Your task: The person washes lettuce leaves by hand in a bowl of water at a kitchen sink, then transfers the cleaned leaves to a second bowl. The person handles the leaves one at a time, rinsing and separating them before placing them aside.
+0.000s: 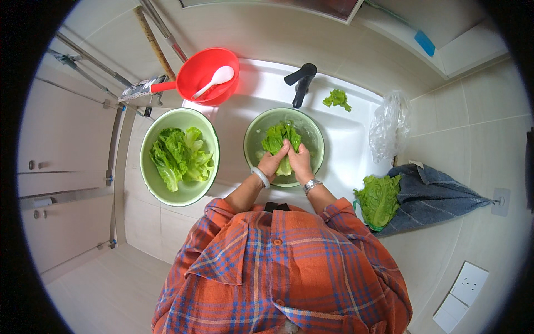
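Both of my hands hold a green lettuce leaf (277,137) over a pale green enamel basin (250,146) that stands in the white sink. My left hand (271,162) grips it from the left, and my right hand (300,162) from the right, with the thumbs close together on the leaf. Water in the basin surrounds the leaf's far edge. My fingertips are hidden behind the leaf. To the left, a second enamel basin (146,175) contains several lettuce leaves (177,156). A black faucet (301,83) rises behind the nearer basin.
On the sink's back left corner sits a red ladle (183,79) with a white spoon (215,81) inside. A torn lettuce piece (338,100) and a clear plastic bag (390,125) lie at right. A lettuce head (379,200) is beside a hanging grey towel (429,198). Mop handles (154,41) lean at left.
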`<move>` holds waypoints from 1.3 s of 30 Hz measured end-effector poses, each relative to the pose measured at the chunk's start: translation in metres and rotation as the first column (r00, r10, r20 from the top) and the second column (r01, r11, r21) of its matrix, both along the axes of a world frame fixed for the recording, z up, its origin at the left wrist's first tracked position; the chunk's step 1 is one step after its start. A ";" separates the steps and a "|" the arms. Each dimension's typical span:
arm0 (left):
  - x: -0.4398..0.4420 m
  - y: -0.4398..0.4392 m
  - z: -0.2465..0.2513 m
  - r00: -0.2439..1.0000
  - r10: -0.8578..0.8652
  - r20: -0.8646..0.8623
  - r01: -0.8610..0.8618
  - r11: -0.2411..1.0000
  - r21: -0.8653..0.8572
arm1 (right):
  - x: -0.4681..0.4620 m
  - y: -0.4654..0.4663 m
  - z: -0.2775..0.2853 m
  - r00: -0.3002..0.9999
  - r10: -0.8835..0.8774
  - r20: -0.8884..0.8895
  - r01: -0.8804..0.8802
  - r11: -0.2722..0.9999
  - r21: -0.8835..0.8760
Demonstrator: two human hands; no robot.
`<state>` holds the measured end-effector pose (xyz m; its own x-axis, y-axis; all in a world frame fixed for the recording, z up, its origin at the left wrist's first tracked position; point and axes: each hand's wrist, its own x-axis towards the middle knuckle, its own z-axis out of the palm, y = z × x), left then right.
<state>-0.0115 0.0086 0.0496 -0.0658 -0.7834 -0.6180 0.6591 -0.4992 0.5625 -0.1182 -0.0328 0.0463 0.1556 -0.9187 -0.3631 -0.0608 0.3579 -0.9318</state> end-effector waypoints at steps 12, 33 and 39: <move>0.027 0.006 0.008 0.555 0.170 0.814 -0.011 0.980 -0.197 | -0.014 -0.006 -0.032 0.589 0.075 -0.804 -0.422 0.878 -0.227; 0.200 0.123 0.120 0.184 0.627 0.757 -0.384 0.755 -0.532 | -0.029 -0.023 -0.041 0.926 0.368 0.086 -0.376 0.877 0.301; 0.205 0.140 0.090 -0.074 0.201 0.977 -0.378 0.901 -0.214 | -0.025 -0.020 -0.056 0.920 0.240 -0.311 -0.277 0.957 -0.082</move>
<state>0.1936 0.1482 0.1399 0.8713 -0.4810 0.0976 -0.3795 -0.5340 0.7555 -0.1435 -0.0527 -0.0094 0.2968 -0.9008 -0.3169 -0.4141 0.1777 -0.8927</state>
